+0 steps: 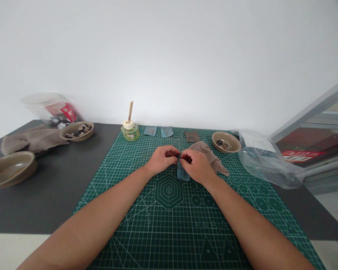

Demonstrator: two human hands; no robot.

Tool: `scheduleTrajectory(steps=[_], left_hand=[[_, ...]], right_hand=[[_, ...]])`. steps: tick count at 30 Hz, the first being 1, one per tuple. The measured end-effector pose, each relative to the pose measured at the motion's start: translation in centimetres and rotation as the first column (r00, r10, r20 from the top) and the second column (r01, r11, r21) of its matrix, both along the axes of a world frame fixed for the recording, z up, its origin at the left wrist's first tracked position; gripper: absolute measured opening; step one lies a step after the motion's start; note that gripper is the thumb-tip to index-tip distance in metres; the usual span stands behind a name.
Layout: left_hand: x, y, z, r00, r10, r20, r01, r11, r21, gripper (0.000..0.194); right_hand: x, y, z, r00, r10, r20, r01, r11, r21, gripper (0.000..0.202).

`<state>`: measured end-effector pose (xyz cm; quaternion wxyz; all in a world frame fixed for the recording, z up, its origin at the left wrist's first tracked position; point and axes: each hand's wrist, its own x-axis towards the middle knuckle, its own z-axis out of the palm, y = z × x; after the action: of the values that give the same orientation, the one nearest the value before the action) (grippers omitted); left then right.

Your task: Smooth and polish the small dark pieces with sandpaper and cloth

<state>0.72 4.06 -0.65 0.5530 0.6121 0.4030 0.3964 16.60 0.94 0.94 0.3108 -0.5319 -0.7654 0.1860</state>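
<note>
Over the middle of the green cutting mat [169,225], my left hand [163,159] and my right hand [197,164] meet at the fingertips. Both hands are closed in a pinch at the top end of a small blue cloth piece [183,174], which hangs down below the right fingers. Something small and dark shows between the fingertips, too small to name. Partly behind my right hand, a crumpled brownish cloth [214,159] lies on the mat. Two light-blue squares [150,131] and a brown square [192,136] lie along the back.
A glass jar [130,133] with a wooden stick stands at the back left. To the right are a bowl [227,142] with dark pieces and a clear plastic bag [267,161]. At left sit a filled bowl [77,131], another bowl [11,168], brownish cloth [36,139] and a plastic container [49,107].
</note>
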Motion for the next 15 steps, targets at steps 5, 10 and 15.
scheduleTrajectory(steps=[5, 10, 15], left_hand=[[-0.03, 0.01, -0.04, 1.000, -0.005, -0.027, 0.006, 1.000, 0.017, 0.024], [-0.02, 0.12, -0.20, 0.996, -0.026, -0.089, 0.034, 0.996, 0.080, 0.024], [0.01, 0.00, -0.30, 0.978, -0.033, -0.204, 0.065, 0.987, 0.149, 0.023]], right_hand=[[-0.01, 0.00, 0.01, 1.000, 0.006, 0.006, -0.006, 1.000, -0.014, 0.007], [-0.03, -0.03, 0.07, 0.999, 0.014, 0.037, -0.013, 1.000, -0.029, 0.006], [-0.06, -0.10, 0.19, 0.998, 0.029, 0.064, -0.026, 0.998, -0.049, 0.007]])
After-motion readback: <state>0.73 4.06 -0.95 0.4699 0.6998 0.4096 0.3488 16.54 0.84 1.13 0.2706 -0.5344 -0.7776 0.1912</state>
